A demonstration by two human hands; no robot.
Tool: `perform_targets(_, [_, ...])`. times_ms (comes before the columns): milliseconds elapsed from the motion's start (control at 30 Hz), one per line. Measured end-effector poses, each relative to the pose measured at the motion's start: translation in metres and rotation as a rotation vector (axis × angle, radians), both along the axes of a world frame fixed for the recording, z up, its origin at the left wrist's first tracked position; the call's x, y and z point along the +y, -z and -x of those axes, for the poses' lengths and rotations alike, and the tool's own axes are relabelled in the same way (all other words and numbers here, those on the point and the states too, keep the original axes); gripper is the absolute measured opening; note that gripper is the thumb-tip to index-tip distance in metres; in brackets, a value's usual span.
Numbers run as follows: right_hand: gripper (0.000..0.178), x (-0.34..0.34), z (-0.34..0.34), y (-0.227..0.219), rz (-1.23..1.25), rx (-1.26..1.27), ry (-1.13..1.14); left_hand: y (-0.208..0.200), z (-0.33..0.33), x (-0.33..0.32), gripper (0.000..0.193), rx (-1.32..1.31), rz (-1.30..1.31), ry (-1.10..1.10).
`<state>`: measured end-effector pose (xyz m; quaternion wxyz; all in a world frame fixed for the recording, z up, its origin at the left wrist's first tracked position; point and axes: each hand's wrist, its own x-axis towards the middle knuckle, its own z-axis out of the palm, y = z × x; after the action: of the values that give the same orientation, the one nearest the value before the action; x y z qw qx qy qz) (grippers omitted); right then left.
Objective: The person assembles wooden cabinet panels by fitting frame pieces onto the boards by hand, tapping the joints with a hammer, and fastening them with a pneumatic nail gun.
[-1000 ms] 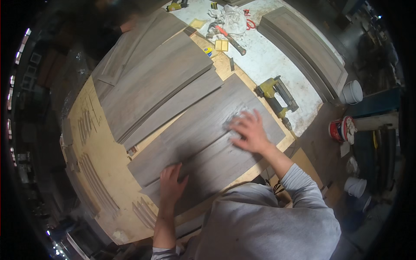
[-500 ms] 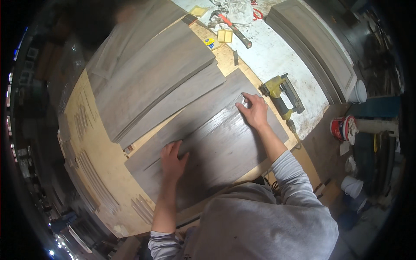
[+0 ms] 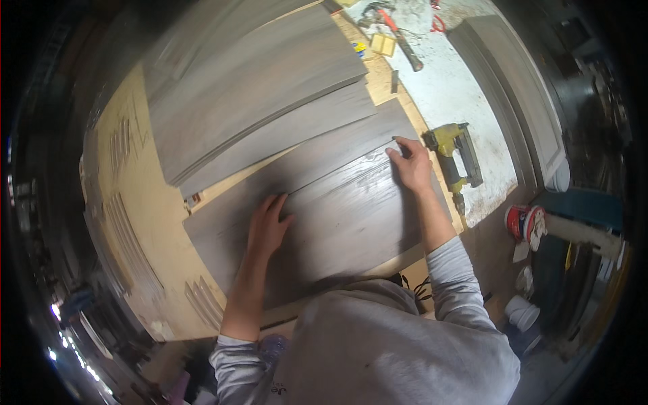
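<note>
A wide grey-brown wooden panel (image 3: 337, 229) lies in front of me on the work table. Along it runs a narrow dark line, which looks like the edge of a thin wooden strip (image 3: 341, 167), between my two hands. My right hand (image 3: 413, 164) has its thumb and forefinger around the strip's far right end. My left hand (image 3: 267, 226) rests on the panel, fingertips touching the line's left end, thumb spread apart. Glossy streaks show on the panel beside the strip. Just right of my right hand lies a yellow-green nail gun (image 3: 445, 142).
Stacked grey-brown panels (image 3: 250, 94) lie beyond. Several thin wooden strips (image 3: 125, 229) are on the table's left. A hammer (image 3: 403, 44) and a small yellow box (image 3: 383, 45) sit at the back. More panels (image 3: 523, 94) stand at right, near a red bucket (image 3: 518, 223).
The whole view has shifted and turned a little. Both hands stay on the panel in nearly the same pose. The line left of my left hand no longer shows.
</note>
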<state>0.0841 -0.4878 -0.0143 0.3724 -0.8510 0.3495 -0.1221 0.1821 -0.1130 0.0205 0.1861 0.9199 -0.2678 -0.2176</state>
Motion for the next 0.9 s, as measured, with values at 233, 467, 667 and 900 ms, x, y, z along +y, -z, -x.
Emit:
perform_targets(233, [0.045, -0.007, -0.002, 0.017, -0.093, -0.006, -0.016, -0.006, 0.004, -0.004, 0.052, 0.031, -0.049, -0.102])
perform_targets(467, [0.048, -0.011, -0.006, -0.001, -0.058, 0.042, -0.159, -0.008, 0.002, 0.005, 0.057, -0.06, 0.003, 0.011])
perform_targets(667, [0.043, -0.033, -0.003, 0.014, -0.204, 0.056, -0.164, 0.012, 0.038, 0.073, 0.058, -0.364, 0.107, -0.34])
perform_targets(900, [0.039, -0.039, -0.01, 0.018, -0.19, 0.078, -0.192, 0.035, 0.036, 0.174, 0.049, -0.093, 0.128, -0.948])
